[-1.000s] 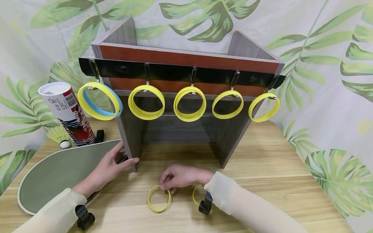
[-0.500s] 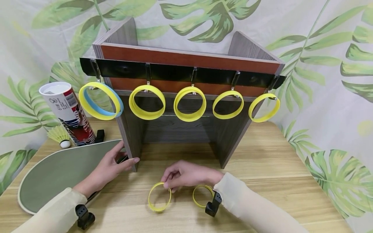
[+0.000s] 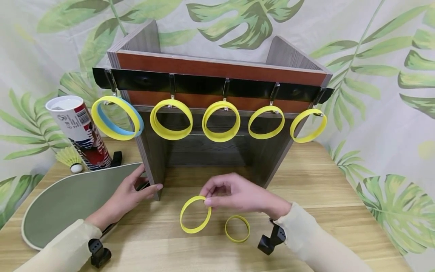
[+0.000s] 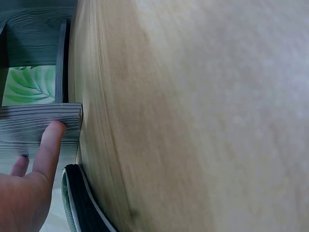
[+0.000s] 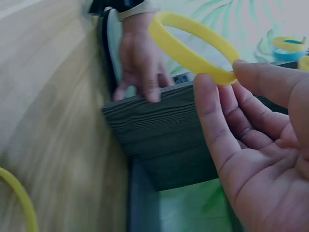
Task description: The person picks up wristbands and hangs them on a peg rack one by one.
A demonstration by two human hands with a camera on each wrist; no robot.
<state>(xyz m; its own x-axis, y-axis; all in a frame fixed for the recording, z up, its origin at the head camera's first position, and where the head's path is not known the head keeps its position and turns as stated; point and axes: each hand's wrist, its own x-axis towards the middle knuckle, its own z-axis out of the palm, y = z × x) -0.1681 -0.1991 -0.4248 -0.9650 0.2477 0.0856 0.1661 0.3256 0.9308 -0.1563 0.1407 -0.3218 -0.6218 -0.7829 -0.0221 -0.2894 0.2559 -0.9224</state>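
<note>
My right hand point(image 3: 238, 194) pinches a thin yellow wristband point(image 3: 196, 214) between thumb and fingertips, held up over the table. The right wrist view shows this wristband point(image 5: 193, 53) close up, its ring tilted. A second yellow wristband point(image 3: 237, 229) lies flat on the wood below the right hand. At the left, my left hand point(image 3: 127, 194) rests against the side panel point(image 3: 151, 166) of a grey wooden shelf unit. Its straight thumb point(image 4: 52, 145) touches the panel's front edge. Hooks on a black strip point(image 3: 200, 84) carry several yellow wristbands; a blue wristband point(image 3: 117, 126) hangs with the leftmost.
A green oval racket case point(image 3: 78, 200) lies under the left forearm. Behind it stand a shuttlecock tube point(image 3: 79, 132) and a yellow shuttlecock point(image 3: 73, 160). The shelf unit has an opening below the strip, and a leaf-patterned cloth point(image 3: 367, 75) hangs behind.
The right hand has lifted the pinched wristband off the table, moving up and to the right. The other lying wristband is now fully visible. The left hand has stayed put.
</note>
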